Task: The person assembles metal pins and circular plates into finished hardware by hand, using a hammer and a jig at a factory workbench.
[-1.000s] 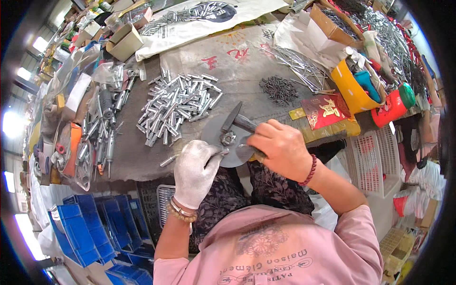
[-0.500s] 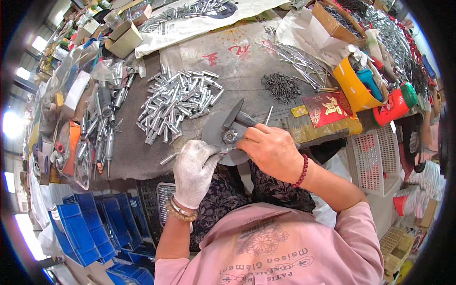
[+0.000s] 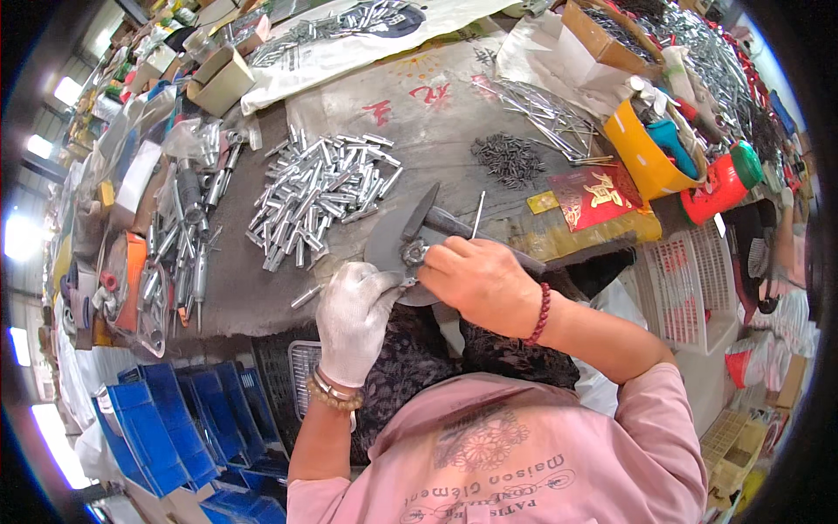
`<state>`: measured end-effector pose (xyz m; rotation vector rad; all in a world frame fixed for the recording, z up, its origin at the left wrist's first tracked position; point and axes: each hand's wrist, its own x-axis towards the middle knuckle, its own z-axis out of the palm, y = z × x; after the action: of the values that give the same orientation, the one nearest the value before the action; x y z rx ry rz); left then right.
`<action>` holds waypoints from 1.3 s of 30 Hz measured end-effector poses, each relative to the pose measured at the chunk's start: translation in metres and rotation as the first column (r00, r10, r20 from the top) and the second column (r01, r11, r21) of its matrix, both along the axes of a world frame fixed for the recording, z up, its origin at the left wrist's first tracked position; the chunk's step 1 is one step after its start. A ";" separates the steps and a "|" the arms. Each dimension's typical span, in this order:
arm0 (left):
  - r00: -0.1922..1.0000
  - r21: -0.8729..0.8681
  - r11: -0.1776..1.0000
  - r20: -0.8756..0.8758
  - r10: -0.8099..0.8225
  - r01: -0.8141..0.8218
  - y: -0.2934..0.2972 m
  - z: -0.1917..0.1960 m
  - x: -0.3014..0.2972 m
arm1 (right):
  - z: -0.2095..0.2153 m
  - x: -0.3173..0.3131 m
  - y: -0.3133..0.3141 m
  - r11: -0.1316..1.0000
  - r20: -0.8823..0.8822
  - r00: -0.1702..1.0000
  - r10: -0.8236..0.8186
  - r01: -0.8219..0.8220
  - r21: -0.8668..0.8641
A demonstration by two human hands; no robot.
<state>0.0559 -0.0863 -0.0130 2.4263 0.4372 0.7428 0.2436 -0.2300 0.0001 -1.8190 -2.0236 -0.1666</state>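
Note:
My left hand (image 3: 353, 313), in a white knit glove, is closed with thumb and fingers pinched on a small silvery metal piece (image 3: 408, 281). My bare right hand (image 3: 484, 284) is closed too, its fingertips meeting that piece from the right; what they grip is hidden. Just beyond them is a round grey metal plate (image 3: 381, 246) with a knobbed metal part (image 3: 413, 253) on it. A dark hammer-like tool (image 3: 422, 212) lies over the plate. Behind my right knuckles a thin metal rod (image 3: 478, 215) sticks up; whether I hold it cannot be seen.
A heap of silvery metal tubes (image 3: 319, 196) lies beyond my left hand, with small dark screws (image 3: 509, 159) farther right. Hand tools (image 3: 188, 223) crowd the left. A red card (image 3: 598, 199), yellow container (image 3: 646, 148) and red bottle (image 3: 720, 188) stand right; blue bins (image 3: 153, 428) sit lower left.
My right hand has moved slightly left, closer to the gloved fingers. The thin rod behind it appears more upright. The whole view has shifted a little.

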 end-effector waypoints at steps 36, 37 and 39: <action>0.998 0.084 0.995 -0.030 0.056 -0.053 -0.001 -0.006 -0.004 | 0.018 0.004 0.011 1.000 -0.311 0.950 -0.029 0.030 -0.002; 0.998 0.098 0.994 -0.029 0.049 -0.046 -0.001 -0.006 -0.005 | 0.016 0.001 0.014 0.999 -0.326 0.945 -0.017 0.004 -0.041; 0.999 0.107 0.993 -0.014 0.050 -0.048 -0.001 -0.009 -0.006 | 0.013 -0.002 0.017 0.998 -0.299 0.954 0.000 -0.021 -0.065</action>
<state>0.0500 -0.0870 -0.0224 2.5304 0.4762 0.7859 0.2421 -0.2126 0.0135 -1.7511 -1.8435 0.1738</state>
